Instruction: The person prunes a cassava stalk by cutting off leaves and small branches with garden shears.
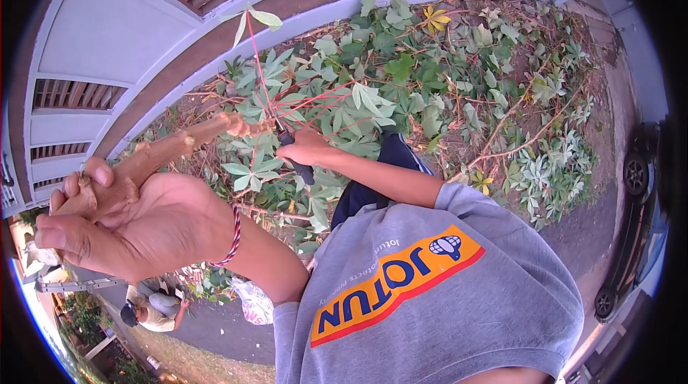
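Note:
My left hand, with a red, white and dark cord bracelet, is closed around a thick, knobbly brown cassava stem. The stem slants up and to the right. At its far end, thin red leaf stalks with green leaves spread out. My right hand is wrapped round the black handle of a knife beside that far end. Most of the blade is hidden or too small to make out.
Cut leafy branches are heaped on the ground beside a white wall with slatted vents. Bare branches lie on the right. A dark car stands at far right. A person sits low at lower left, near a white bag.

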`<state>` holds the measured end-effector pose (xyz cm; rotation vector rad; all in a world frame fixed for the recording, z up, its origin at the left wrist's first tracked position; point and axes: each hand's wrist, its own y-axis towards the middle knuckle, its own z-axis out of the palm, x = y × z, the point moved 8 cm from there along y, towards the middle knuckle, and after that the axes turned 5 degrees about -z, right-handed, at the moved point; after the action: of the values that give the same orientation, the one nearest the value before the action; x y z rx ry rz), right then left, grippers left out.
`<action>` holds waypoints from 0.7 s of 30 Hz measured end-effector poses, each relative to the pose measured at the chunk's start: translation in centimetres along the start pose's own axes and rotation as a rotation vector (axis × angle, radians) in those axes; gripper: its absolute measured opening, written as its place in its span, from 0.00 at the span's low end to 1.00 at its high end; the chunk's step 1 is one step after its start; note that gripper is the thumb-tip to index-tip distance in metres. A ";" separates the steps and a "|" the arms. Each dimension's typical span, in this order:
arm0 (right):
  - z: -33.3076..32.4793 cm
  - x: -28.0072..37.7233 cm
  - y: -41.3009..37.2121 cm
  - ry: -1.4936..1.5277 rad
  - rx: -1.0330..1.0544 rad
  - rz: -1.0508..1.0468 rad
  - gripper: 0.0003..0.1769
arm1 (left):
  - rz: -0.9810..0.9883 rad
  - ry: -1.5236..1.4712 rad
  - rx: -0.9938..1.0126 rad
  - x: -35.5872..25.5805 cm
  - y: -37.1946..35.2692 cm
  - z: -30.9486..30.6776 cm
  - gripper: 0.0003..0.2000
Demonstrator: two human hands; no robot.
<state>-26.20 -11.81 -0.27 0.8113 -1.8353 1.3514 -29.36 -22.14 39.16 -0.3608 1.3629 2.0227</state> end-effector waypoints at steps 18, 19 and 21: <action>-12.7 -24.6 -12.7 0.378 -0.551 0.304 0.32 | -0.034 0.217 -0.015 17.5 -4.3 -11.0 0.21; -12.0 -28.0 -14.4 0.695 -0.608 0.347 0.27 | -0.040 0.283 0.009 18.6 -5.1 -11.9 0.22; -12.6 -29.4 -19.3 1.185 -0.764 0.217 0.14 | -0.051 0.325 0.032 19.9 -6.6 -12.5 0.23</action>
<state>8.03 -2.36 -12.05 -0.5350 -1.2400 0.7813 -41.45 -24.50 18.05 -0.7283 1.5586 1.9577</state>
